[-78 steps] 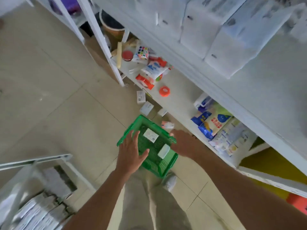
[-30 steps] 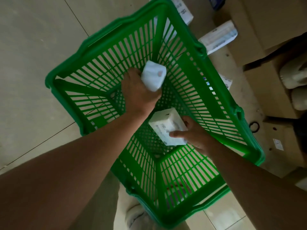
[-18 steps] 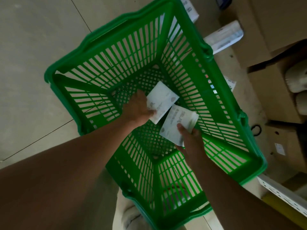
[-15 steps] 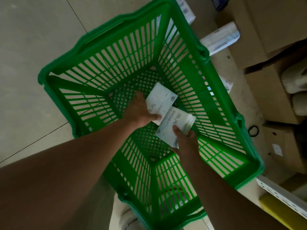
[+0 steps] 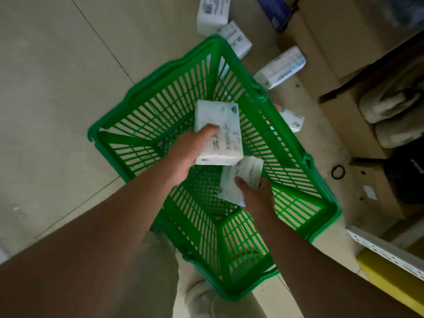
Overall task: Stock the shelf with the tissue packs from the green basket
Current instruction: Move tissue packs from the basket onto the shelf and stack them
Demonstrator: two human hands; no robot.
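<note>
- Green basket [image 5: 296,154] is sitting on a beige tiled floor [image 5: 57,76], beside cardboard boxes [image 5: 344,31]
- Loose white packs [image 5: 281,67] are lying on the floor past the basket
- Left hand [image 5: 190,154] is gripping a pack [image 5: 220,125] over the basket; its printed writing is not readable
- Right hand [image 5: 257,193] is clutching a second pack [image 5: 241,175] just below

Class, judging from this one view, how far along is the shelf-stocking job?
Done: the green basket looks emptied; only mesh shows inside. In hand: the left hand grips one tissue pack, the right hand another pack, both above the basket. Left: neither is shelved yet, and loose packs lie on the floor.
</note>
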